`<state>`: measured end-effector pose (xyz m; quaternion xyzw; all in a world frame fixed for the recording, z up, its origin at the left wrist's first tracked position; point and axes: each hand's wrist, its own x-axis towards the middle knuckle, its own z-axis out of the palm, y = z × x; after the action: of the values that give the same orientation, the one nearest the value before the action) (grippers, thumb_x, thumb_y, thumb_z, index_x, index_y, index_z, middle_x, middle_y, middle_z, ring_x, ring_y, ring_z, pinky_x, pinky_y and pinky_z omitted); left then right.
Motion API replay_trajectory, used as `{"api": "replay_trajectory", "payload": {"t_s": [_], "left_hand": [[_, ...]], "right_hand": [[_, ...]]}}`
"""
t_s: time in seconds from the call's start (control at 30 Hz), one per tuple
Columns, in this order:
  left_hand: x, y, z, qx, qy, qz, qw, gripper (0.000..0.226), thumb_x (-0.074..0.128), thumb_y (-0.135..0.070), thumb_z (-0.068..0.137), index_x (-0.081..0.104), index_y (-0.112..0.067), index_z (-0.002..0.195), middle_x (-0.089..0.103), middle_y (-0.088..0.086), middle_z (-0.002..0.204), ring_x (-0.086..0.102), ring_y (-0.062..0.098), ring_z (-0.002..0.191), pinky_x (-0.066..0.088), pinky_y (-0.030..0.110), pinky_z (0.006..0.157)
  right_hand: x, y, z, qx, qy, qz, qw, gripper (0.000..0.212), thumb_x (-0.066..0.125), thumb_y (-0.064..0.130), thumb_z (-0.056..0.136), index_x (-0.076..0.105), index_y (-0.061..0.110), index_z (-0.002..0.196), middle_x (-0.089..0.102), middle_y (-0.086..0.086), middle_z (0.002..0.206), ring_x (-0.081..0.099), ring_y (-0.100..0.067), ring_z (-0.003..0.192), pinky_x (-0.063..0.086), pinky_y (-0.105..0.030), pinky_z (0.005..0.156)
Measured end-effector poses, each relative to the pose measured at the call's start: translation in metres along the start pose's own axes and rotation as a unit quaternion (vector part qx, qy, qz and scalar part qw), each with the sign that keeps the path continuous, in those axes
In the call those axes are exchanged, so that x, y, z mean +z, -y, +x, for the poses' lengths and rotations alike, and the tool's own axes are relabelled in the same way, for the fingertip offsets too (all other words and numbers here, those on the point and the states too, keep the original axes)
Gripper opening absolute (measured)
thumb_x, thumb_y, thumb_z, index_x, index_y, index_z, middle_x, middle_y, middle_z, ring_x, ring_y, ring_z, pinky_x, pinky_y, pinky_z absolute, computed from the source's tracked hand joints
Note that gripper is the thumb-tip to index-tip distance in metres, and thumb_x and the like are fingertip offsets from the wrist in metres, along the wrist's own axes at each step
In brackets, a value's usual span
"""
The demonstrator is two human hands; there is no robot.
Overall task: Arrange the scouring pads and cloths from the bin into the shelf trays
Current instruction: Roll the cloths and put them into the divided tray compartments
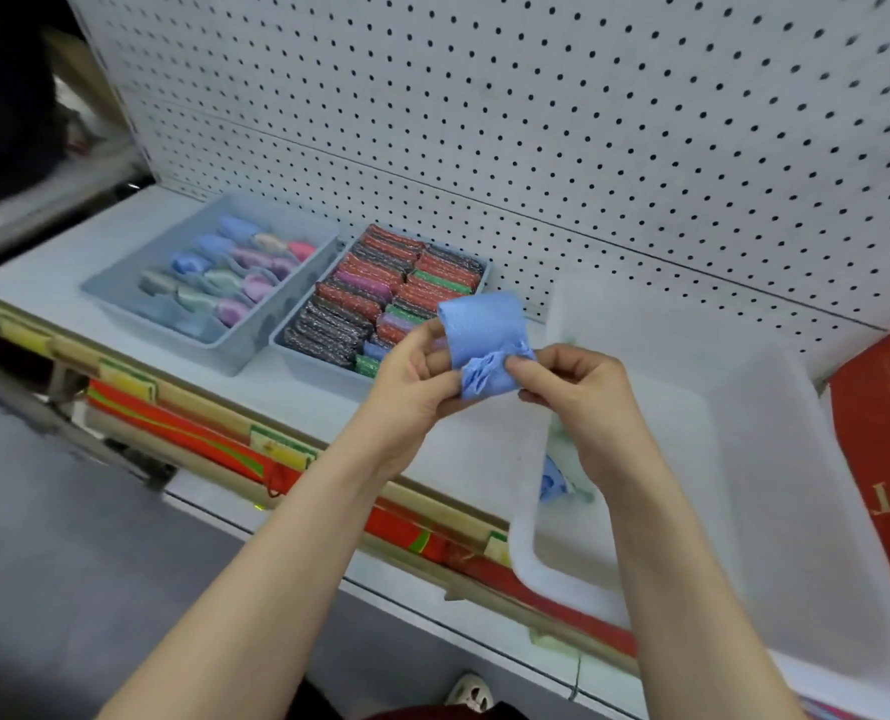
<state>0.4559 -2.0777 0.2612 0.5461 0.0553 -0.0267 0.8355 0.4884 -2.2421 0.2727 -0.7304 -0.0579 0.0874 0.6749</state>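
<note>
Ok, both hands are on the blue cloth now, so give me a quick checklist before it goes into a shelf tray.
1. Cloth held: ok. The left hand and right hand both pinch the blue cloth.
2. Cloth folded neatly: not ok. Its lower edge is bunched.
3. Room in the left tray of pastel cloths: ok, a gap shows at its near end.
4. Room in the right tray of scouring pads: not ok, it looks packed.
5. Items left in the white bin: ok, a blue and green piece shows inside.

Two trays [120, 298], one bin [775, 387].
</note>
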Motion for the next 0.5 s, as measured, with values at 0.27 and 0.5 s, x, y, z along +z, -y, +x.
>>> {"api": "replay_trajectory", "payload": {"t_s": [0.27,0.5], "left_hand": [[-0.113,-0.044,-0.019,0.067,-0.019,0.068,0.995,0.058,0.073,-0.002,0.079,0.049,-0.012,0.13,0.069,0.003,0.119,0.066,0.015,0.108,0.053,0.027,0.087],[-0.234,-0.083,-0.027,0.052,-0.041,0.084,0.994,0.049,0.062,0.005,0.086,0.052,-0.014,0.131,0.067,0.011,0.12,0.066,0.019,0.101,0.055,0.03,0.087]], "right_hand": [[0.131,0.01,0.015,-0.002,-0.016,0.016,1.0,0.021,0.076,0.011,0.081,0.065,0.012,0.063,0.061,-0.007,0.064,0.048,-0.02,0.067,0.036,-0.035,0.066],[0.239,0.003,0.032,0.051,0.073,0.031,0.996,0.027,0.076,0.016,0.082,0.065,0.015,0.107,0.072,0.0,0.099,0.066,-0.011,0.085,0.05,-0.027,0.069]]}}
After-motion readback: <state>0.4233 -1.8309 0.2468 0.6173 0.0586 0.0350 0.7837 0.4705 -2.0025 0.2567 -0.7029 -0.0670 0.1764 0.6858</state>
